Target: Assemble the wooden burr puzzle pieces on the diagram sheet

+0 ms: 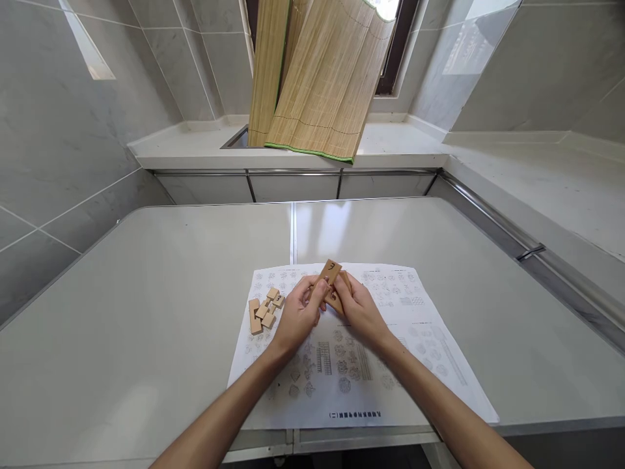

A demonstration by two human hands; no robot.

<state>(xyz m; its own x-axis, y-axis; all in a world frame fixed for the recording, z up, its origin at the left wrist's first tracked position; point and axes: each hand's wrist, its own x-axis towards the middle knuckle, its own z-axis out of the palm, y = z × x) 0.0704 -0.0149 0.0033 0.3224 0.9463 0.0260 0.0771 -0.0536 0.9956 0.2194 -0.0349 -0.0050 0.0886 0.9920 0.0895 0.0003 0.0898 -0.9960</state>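
My left hand is closed on a flat wooden puzzle piece with a dark mark on its top end. My right hand grips another wooden piece, which meets the first one at an angle. The fingers cover much of both pieces, so how they join is hidden. Left of my hands lies a loose pile of small wooden blocks, one with a dark mark. Under everything is a printed paper sheet with rows of small drawings.
The light-coloured table has a seam down its middle. Beyond it are a metal rail and a white ledge. A bamboo mat leans at the window, and a ledge runs along the right.
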